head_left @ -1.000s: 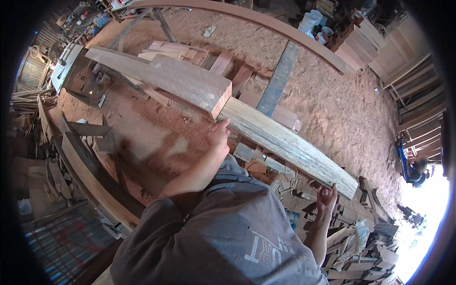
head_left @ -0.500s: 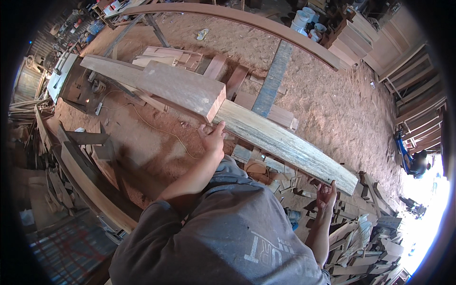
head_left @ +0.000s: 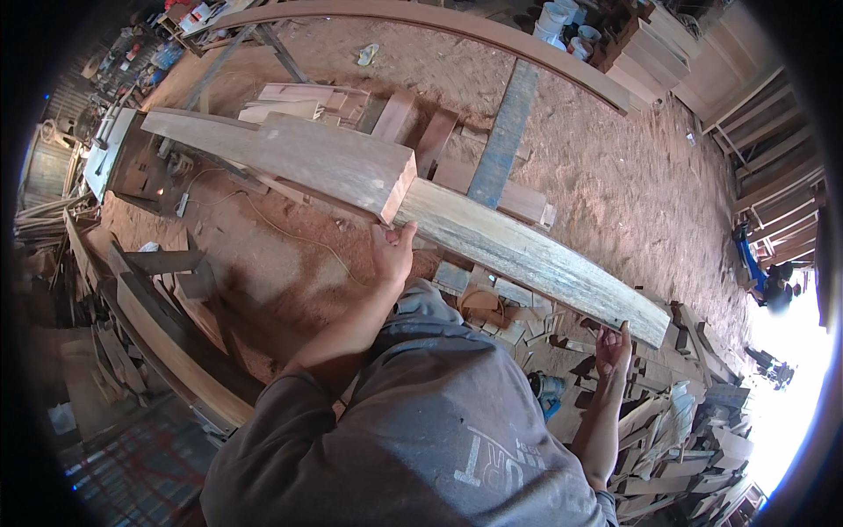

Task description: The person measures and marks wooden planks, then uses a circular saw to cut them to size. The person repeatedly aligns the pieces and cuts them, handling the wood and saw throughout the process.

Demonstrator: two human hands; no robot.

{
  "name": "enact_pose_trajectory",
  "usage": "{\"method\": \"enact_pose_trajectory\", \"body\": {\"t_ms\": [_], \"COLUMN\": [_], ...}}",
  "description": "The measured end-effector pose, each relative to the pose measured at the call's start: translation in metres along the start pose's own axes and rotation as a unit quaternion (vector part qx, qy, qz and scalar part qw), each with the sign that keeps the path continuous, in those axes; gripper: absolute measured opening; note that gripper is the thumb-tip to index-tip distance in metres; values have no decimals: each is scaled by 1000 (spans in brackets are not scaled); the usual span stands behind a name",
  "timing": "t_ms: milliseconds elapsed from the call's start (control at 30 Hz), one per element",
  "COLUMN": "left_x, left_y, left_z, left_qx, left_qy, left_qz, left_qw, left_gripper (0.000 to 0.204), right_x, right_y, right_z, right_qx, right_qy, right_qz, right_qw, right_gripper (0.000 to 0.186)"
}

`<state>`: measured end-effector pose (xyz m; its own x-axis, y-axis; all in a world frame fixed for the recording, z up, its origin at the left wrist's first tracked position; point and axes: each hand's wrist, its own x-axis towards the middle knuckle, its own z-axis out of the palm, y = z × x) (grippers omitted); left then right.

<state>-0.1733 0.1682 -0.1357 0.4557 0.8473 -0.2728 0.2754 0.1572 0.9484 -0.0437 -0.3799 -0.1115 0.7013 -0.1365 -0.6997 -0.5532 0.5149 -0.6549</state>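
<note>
A long pale plank (head_left: 536, 259) with grey weathered streaks slants from the middle of the view to the right. My left hand (head_left: 392, 252) is closed at its near edge, beside the end of a thick wooden block (head_left: 338, 162). Close to the plank's right end, my right hand (head_left: 612, 349) grips the near edge from below, palm up and fingers curled; part of the grip is hidden under the wood. The block lies at the plank's left end, over another long board (head_left: 198, 127) that reaches far left.
A long brown beam (head_left: 421, 19) spans the far side. A dark narrow board (head_left: 505, 132) lies beyond the plank. Offcuts (head_left: 676, 439) heap up at the lower right, near a blue-green power tool (head_left: 547, 391). A cord (head_left: 290, 235) trails over the dirt floor at left.
The plank's right end and my right hand have shifted slightly right and away from me. My left hand keeps its hold by the block. The whole view has turned a little.
</note>
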Motion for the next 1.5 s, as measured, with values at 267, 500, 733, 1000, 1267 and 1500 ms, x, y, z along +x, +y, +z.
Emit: {"method": "enact_pose_trajectory", "body": {"t_ms": [267,500,733,1000,1267,1500], "left_x": [3,15,17,23,44,43], "left_y": [10,5,0,-17,-49,-26], "left_z": [-11,-7,-2,0,-5,-20], "left_qx": [6,-21,-86,-46,-8,-130], "left_qy": [-55,-68,-55,-26,-76,-94], "left_qz": [17,35,2,9,-25,-124], "left_qw": [998,997,995,999,997,979], "left_gripper": [59,76,61,60,48,45], "right_x": [0,5,2,16,21,44], "right_y": [0,-4,-20,-14,-8,-42], "right_z": [-1,-13,-3,-9,-38,-52], "right_qx": [-33,-79,34,85,13,194], "right_qy": [8,-15,50,97,33,142], "right_qz": [21,29,-1,11,-25,-135], "right_qw": [999,996,998,992,999,961], "right_gripper": [42,80,58,60,85,117]}}
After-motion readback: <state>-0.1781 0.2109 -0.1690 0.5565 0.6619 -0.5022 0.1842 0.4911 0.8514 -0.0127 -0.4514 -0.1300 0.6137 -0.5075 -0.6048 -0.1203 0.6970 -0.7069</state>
